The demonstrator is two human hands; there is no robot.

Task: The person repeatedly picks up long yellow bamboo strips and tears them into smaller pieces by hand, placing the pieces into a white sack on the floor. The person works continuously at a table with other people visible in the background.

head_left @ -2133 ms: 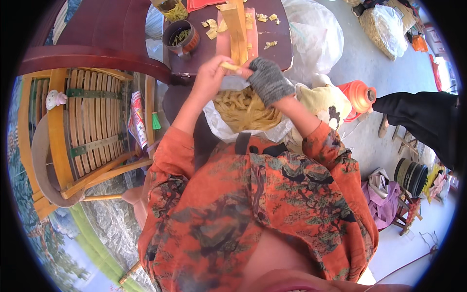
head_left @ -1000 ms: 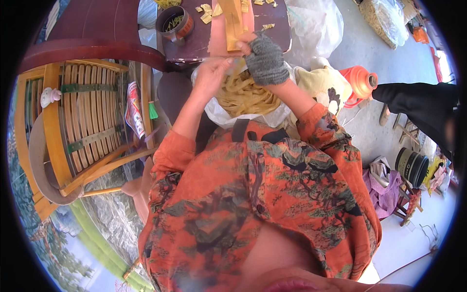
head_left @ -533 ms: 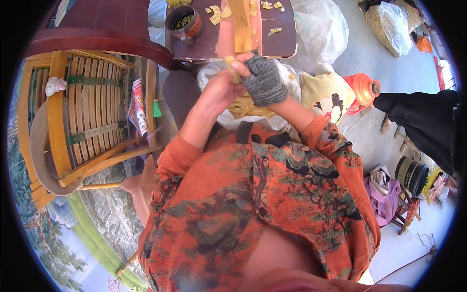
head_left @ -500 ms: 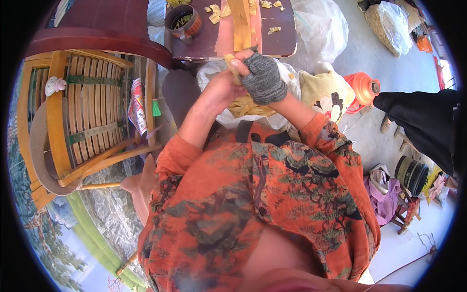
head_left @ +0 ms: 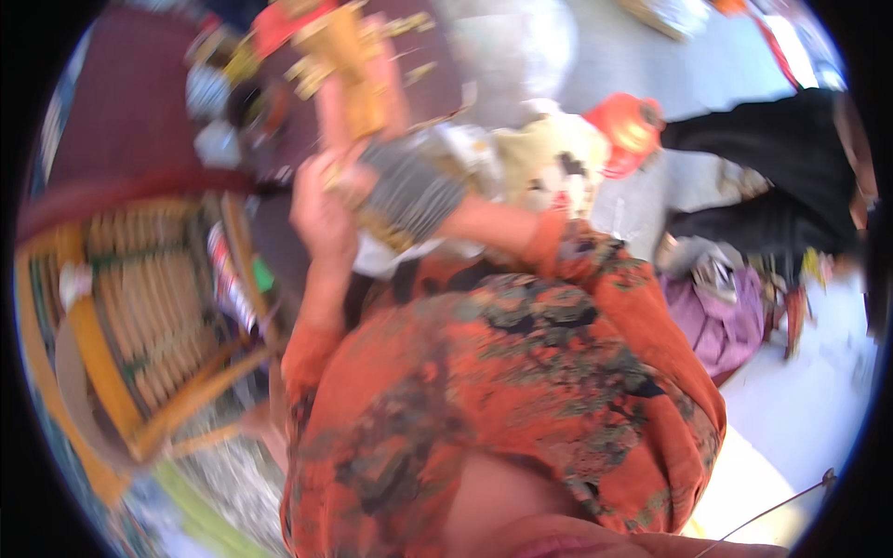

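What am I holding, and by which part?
Seemingly a yellowish piece, between the left hand and gloved right hand; blur hides which part is gripped.

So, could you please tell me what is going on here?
The person's bare left hand and gloved right hand meet in front of a wooden block on a dark table, apparently pinching something small and yellowish, though blur hides the detail. Yellowish scraps lie around the block, and a white bag shows below the hands.
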